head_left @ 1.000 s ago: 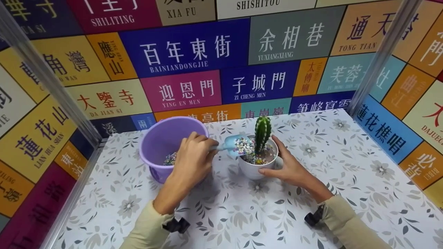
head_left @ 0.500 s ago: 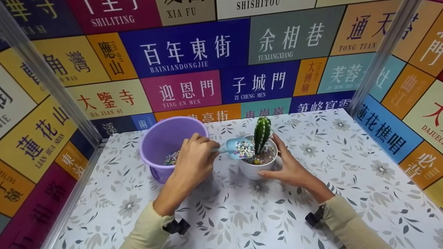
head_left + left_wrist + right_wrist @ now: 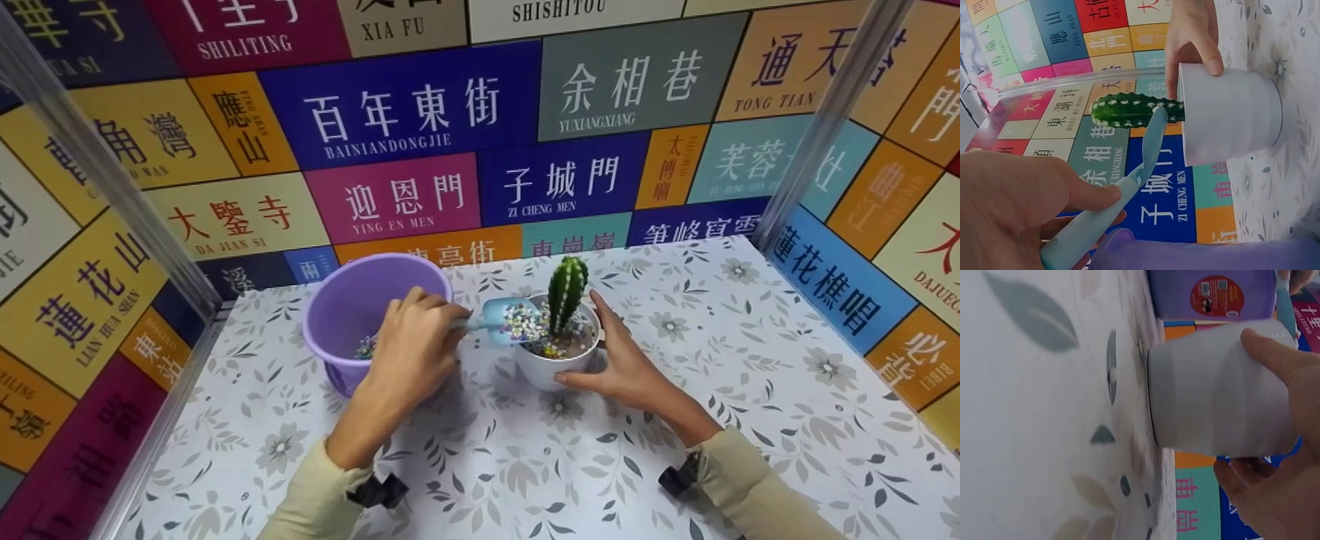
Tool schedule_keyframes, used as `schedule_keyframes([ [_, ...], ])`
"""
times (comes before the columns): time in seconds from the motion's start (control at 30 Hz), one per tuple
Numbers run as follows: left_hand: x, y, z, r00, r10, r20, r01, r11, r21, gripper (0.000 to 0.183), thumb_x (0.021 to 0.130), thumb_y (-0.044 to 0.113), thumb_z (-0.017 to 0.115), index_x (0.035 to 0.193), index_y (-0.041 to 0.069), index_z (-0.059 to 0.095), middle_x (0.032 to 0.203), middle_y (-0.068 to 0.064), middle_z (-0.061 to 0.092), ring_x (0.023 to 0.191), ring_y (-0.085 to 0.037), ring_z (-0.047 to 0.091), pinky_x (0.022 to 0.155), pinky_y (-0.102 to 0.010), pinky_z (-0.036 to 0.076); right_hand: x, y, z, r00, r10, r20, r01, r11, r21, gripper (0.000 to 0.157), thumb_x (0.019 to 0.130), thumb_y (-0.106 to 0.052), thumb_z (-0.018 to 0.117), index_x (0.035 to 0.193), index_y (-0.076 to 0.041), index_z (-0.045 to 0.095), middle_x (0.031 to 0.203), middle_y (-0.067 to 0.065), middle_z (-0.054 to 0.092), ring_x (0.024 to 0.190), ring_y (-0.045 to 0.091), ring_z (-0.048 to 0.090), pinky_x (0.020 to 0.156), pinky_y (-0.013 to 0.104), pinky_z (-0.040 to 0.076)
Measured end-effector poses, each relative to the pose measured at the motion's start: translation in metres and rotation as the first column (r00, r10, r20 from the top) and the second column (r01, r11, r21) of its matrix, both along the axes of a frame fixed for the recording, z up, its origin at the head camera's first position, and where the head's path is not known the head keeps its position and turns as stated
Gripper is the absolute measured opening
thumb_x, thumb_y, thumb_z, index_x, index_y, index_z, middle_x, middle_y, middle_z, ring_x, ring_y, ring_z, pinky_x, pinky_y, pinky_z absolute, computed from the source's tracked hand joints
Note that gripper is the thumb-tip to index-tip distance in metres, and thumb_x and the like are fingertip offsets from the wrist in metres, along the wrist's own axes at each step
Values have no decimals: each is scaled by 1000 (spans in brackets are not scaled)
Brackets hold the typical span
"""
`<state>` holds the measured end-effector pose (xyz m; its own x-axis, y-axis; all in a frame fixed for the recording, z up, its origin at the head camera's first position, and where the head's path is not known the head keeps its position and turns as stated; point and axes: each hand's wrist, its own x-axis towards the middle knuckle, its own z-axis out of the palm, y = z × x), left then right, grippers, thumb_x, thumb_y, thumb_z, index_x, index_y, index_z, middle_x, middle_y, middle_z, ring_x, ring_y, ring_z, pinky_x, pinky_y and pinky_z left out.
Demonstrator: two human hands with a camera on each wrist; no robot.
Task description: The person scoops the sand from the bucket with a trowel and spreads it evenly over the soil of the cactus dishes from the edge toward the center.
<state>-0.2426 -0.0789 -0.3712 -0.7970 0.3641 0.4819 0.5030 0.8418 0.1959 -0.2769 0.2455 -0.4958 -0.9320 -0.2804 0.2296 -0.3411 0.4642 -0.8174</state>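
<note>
My left hand [image 3: 418, 337] grips the pale blue handle of a small scoop [image 3: 1092, 222]. Colourful pebbles [image 3: 523, 324] lie in its blade, which reaches over the left rim of a white flowerpot [image 3: 553, 372]. A green ribbed cactus [image 3: 568, 289] stands in the pot, leaning slightly, with brown soil and some pebbles around its base. From the right side my right hand [image 3: 628, 367] holds the pot, thumb at the front and fingers behind. In the right wrist view the pot's base [image 3: 1157, 399] rests on the tabletop. The left wrist view shows the scoop's blade edge-on, beside the cactus stem.
A purple bucket [image 3: 334, 341] stands left of the pot, partly behind my left hand, with more pebbles [image 3: 366, 346] at its bottom. Under everything is a white leaf-patterned tabletop [image 3: 525, 480]. Colourful sign-covered panels [image 3: 405, 97] rise behind and at both sides.
The scoop dips toward the pot, then shifts slightly back left, still carrying pebbles. The pot and cactus have edged a little left with my right hand.
</note>
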Motion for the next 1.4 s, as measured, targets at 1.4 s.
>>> schedule_keyframes([
  [1.4,6,12,-1,990,54,-132,-68,992,-108,13,95,7,78,103,15,85,104,-7,82,99,-29,63,80,-44,46,11,-15,2,997,-42,-65,41,999,-27,127,85,-40,93,175,-24,5,183,15,9,168,42,13,130,73,16],
])
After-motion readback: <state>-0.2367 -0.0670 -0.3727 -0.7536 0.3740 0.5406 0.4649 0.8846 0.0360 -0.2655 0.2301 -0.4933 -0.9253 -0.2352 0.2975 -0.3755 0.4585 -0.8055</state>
